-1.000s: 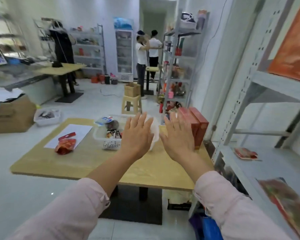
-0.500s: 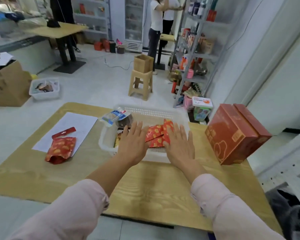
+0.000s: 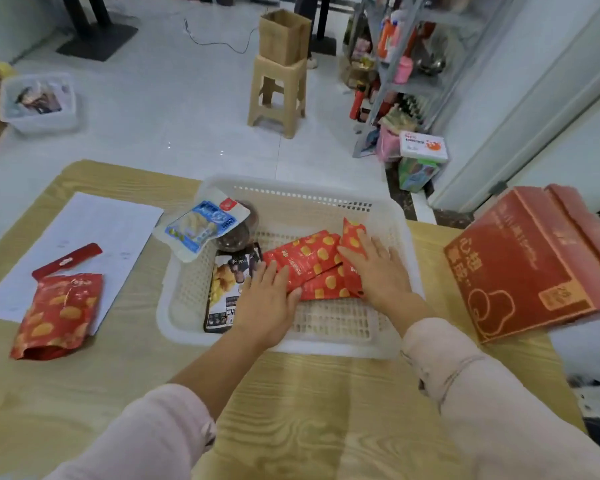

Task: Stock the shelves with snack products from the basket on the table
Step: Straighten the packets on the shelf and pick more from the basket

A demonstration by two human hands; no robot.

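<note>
Red snack packets [image 3: 309, 268] lie in the white basket [image 3: 174, 306] on the table [image 3: 309, 410], bracketed by the flat, straight-fingered left hand [image 3: 267, 303] and right hand [image 3: 378, 271], neither yet gripping; this looks like the gathering step, and next the fingers must curl under the stack to lift it.

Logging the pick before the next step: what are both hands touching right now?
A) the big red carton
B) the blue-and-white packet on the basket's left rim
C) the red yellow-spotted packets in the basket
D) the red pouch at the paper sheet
C: the left hand and right hand lie with straight fingers on either side of the red yellow-spotted packets inside the white basket.
</note>
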